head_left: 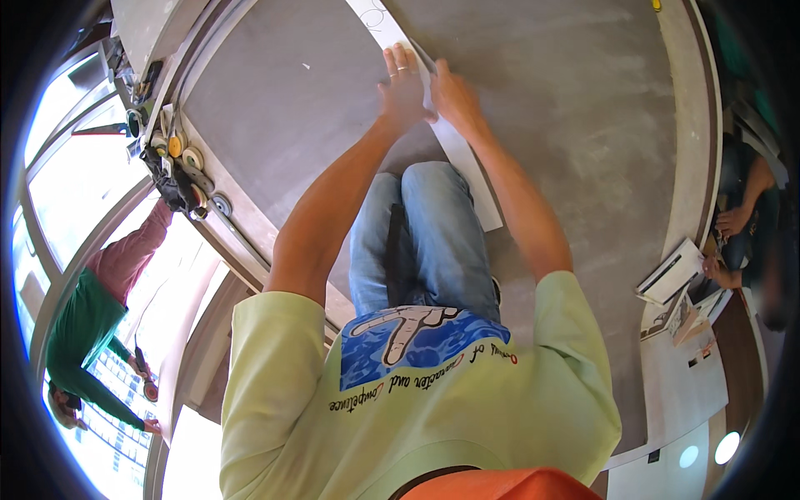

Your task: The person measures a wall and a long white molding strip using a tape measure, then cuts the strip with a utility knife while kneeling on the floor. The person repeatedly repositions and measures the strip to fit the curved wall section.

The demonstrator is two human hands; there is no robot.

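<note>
Head view, and there were the fingers, right in the thick of it! The left hand lay flat, its fingers slightly apart on the white strip; the right hand, just beside it, had its fingers curled at the strip's right edge, and whether they were clamped on anything, you could not tell. Here was the danger: with the hold bunched in one spot, a sideways shove from the right fingers could well have swung the strip's ends across the grey surface. And had those curled fingers hidden something sharp, one slip might have caught the left ones! Bodyward of the fingers, the strip ran right beside the jeans-clad knees; a shift of weight could have nudged or creased it.

And the strip itself? Long, narrow, flat, thin by the look of it, with dark marks beyond the left fingertips and a clean-looking end toward the body. A thin greyish band showed between the two hands' fingertips. Farther out, left of the fingers, lay a small white scrap; well beyond it, rolls of tape.
</note>
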